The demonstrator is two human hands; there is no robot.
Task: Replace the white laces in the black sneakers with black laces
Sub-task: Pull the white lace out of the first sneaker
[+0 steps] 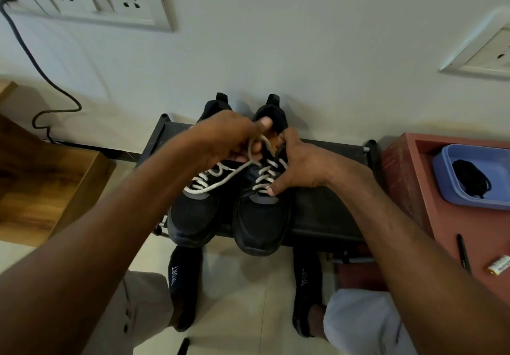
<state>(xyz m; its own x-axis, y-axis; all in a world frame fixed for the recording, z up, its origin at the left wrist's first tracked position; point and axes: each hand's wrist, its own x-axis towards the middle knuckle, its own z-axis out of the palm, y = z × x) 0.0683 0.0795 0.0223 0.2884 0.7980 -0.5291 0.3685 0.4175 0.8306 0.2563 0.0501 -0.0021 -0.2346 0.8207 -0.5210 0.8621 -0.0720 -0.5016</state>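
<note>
Two black sneakers stand side by side on a low black rack (325,216), toes toward me. The left sneaker (193,216) and the right sneaker (262,225) both carry white laces. My left hand (229,139) hovers above the shoes and pinches a loose white lace (220,179) that runs down across the left shoe. My right hand (300,164) grips the right sneaker's side, its thumb pressed by the lower eyelets. Black laces (470,179) lie bundled in a blue tray (452,189) at the right.
The blue tray sits on a reddish-brown cabinet (408,178), with a pen (464,252) and a battery (499,267) nearer me. A wooden box (49,189) stands at the left. A dark cable (52,89) hangs down the wall. My socked feet rest below the rack.
</note>
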